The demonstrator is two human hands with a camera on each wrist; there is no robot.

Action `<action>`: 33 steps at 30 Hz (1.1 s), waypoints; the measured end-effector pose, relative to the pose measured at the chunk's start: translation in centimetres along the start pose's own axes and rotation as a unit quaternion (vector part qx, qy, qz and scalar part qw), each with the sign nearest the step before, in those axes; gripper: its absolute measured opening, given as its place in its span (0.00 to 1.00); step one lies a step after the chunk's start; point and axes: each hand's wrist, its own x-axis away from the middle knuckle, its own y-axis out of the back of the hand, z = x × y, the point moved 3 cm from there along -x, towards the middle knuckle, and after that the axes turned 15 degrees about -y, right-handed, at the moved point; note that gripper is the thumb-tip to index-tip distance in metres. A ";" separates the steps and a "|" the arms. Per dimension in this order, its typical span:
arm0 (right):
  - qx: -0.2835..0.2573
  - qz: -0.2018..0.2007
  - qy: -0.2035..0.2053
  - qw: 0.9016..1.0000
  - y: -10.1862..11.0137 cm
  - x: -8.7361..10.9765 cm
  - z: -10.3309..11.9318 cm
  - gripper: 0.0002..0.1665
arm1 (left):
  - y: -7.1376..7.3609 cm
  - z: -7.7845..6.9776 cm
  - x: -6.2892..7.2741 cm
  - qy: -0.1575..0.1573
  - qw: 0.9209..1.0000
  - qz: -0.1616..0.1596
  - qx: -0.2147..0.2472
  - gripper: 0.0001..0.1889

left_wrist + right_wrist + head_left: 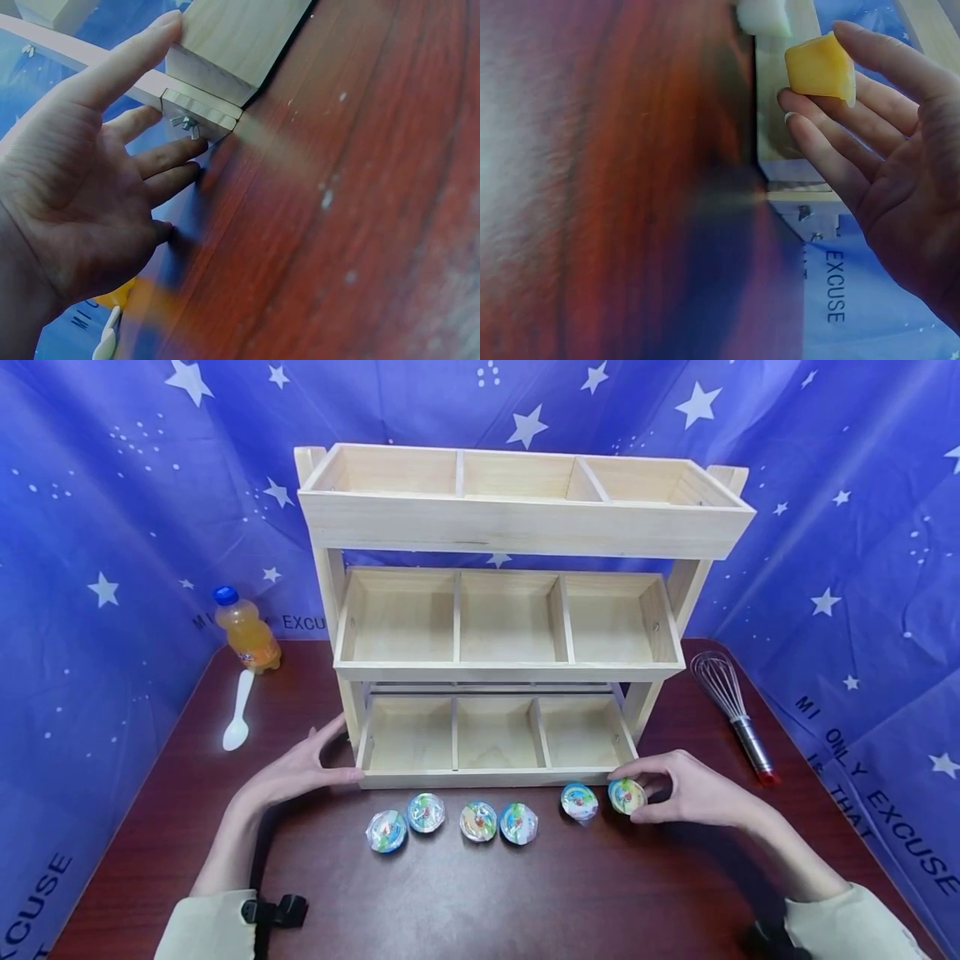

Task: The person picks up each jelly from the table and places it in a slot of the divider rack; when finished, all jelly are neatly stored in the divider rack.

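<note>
My right hand (697,789) pinches a small yellow jelly cup (817,67) between thumb and fingers, its printed foil lid turned up. It is at the right front corner of a three-tier wooden rack (487,779). At the rack's lower left corner is my left hand (296,768), its thumb against the front of the bottom bin and its fingers spread along the side near a wing nut (186,122). More jelly cups stand in front of the rack: a pair at the left (387,831), a pair in the middle (478,822), and a single cup (579,802) beside the pinched one.
Each rack tier has three compartments with nothing in them. On the left stand an orange drink bottle (251,631) and a white spoon (237,727). A whisk (738,718) lies at the right. A blue star-patterned curtain (112,527) surrounds the dark red table (450,910).
</note>
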 end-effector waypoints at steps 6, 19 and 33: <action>-0.006 -0.014 0.014 1.000 0.4 -0.7 1.4 0.27 | -0.1 0.0 -0.2 -0.009 1.000 -0.001 0.003 0.57; 0.028 -0.068 0.016 0.997 0.5 -3.9 4.6 0.25 | 0.0 0.2 -0.1 -0.035 0.999 -0.005 -0.003 0.56; 0.028 -0.037 0.041 0.998 -1.1 -9.0 7.9 0.28 | 0.1 0.1 0.1 -0.022 1.000 -0.003 -0.004 0.56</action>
